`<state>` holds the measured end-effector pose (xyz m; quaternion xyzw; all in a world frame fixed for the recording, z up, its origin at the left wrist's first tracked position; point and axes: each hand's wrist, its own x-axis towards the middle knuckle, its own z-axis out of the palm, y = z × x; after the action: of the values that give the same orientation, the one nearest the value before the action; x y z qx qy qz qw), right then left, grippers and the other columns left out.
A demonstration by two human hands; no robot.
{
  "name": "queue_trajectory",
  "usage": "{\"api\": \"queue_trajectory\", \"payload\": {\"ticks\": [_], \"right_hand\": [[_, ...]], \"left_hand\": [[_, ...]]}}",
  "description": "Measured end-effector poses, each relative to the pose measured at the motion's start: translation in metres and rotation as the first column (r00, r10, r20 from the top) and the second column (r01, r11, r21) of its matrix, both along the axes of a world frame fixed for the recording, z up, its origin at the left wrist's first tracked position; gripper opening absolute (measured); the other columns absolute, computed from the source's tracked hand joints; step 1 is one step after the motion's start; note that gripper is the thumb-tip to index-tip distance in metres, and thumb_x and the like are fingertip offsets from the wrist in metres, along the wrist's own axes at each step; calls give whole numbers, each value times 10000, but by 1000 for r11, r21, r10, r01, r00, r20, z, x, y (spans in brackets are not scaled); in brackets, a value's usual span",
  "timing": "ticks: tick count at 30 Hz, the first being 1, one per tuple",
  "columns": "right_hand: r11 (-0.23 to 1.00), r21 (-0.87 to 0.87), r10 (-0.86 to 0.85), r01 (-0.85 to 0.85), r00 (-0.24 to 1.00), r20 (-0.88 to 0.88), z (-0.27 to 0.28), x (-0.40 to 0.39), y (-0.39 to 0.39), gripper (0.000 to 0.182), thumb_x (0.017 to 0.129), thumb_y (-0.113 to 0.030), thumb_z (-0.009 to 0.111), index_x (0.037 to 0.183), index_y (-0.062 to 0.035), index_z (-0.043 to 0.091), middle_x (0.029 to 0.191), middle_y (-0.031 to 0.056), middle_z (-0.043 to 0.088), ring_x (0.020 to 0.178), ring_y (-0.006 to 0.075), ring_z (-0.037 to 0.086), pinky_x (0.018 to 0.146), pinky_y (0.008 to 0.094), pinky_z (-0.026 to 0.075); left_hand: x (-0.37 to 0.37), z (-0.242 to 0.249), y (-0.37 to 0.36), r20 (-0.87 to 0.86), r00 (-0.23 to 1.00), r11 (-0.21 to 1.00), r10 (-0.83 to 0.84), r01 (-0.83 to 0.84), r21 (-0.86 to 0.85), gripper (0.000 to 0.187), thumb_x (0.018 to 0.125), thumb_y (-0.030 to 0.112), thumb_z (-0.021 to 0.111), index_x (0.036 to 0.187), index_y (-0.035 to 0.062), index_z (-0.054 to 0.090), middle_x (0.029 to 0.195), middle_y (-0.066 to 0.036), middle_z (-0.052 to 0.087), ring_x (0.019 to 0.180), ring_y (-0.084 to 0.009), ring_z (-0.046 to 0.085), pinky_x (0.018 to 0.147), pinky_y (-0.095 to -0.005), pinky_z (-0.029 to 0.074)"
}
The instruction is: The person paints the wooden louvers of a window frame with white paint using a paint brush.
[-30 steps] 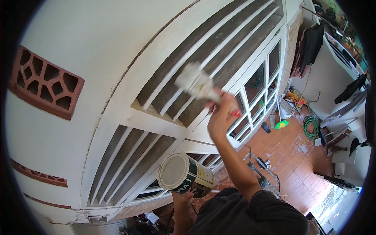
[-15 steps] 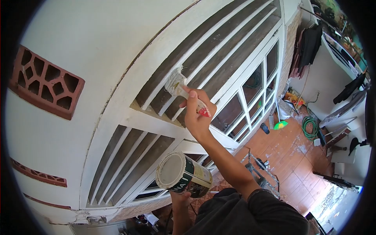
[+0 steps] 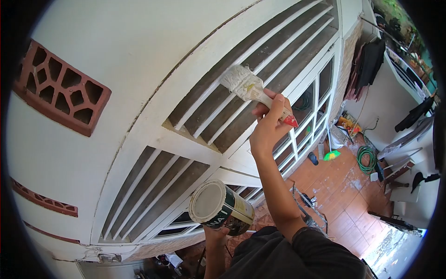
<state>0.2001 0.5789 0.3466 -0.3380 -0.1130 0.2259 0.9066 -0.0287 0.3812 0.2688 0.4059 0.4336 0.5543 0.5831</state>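
A paintbrush with a red-tipped handle (image 3: pixel 256 94) is in my right hand (image 3: pixel 271 126), its fingers wrapped round the handle. The paint-coated bristles lie against a white slat (image 3: pixel 203 97) of the upper vent opening. Lower down, my left hand (image 3: pixel 216 235) holds a paint can (image 3: pixel 222 208) from below; the can is tilted, with its round top facing up and left. Light paint shows inside the rim. Some fingers of my left hand are hidden under the can.
Red pierced blocks (image 3: pixel 62 88) sit in the white wall on the left. White-framed windows (image 3: pixel 302 111) run down the right side. Far below on the tiled floor (image 3: pixel 346 200) are a metal ladder-like frame (image 3: pixel 309 204), a green hose (image 3: pixel 366 159) and a green broom (image 3: pixel 331 155).
My right hand and the brush have moved up and to the right along the slats. The brush now shows its broad side. My left hand still holds the can, with little shift.
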Motion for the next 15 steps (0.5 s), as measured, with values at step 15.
{"api": "queue_trajectory", "payload": {"ticks": [15], "right_hand": [[993,43,105,-109,990,97,-13,-29,-21,306,1008,-214,507,960,50,655,772,102,662,529,105,585,476,228,441]], "left_hand": [[0,10,-5,42,999,1000,24,-24,-3,1024,570,253,950,1383,9,377,1290,-102,542,1185,-223,557,1033,-403,450]]}}
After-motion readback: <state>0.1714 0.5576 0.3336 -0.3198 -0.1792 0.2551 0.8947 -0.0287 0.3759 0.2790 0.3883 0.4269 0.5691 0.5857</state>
